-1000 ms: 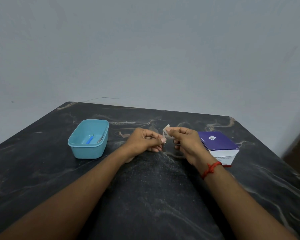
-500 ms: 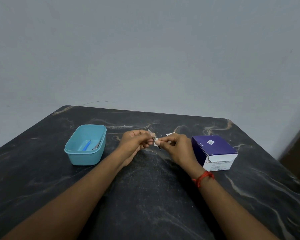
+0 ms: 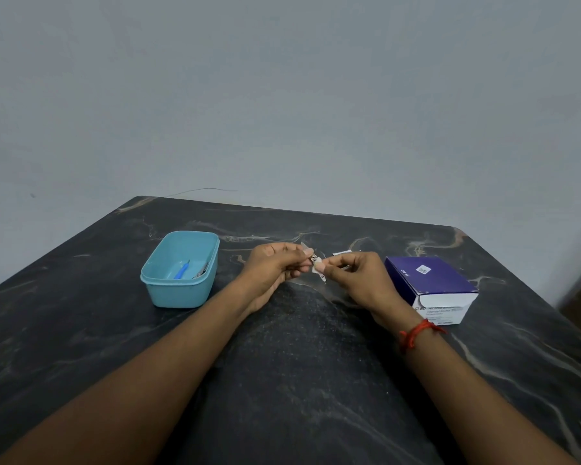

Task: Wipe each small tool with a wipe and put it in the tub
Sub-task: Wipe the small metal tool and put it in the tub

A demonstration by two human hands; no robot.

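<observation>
Both hands meet over the middle of the dark marble table (image 3: 299, 380), just above its surface. The left hand (image 3: 272, 268) pinches one end of a small metal tool (image 3: 313, 259) between thumb and curled fingers. The right hand (image 3: 358, 280) pinches a white wipe (image 3: 318, 269) against the tool's other end. Exactly how the wipe wraps the tool is too small to tell.

Compared with 1 second ago, the hands have eased slightly apart, so tool and wipe now show between the fingertips. A white wrapper scrap (image 3: 342, 253), unseen then, lies on the table just beyond the right hand. That suggests the wipe is out of its packet and wiping is under way on this tool.

The teal tub (image 3: 178, 293) stands to the left, near the left hand. It already holds 2 items: a blue-handled tool (image 3: 182, 272) and a metal tool (image 3: 202, 270). The purple swab box (image 3: 430, 280) sits to the right. The held tool looks like the last piece, with the drop into the tub yet to come.
</observation>
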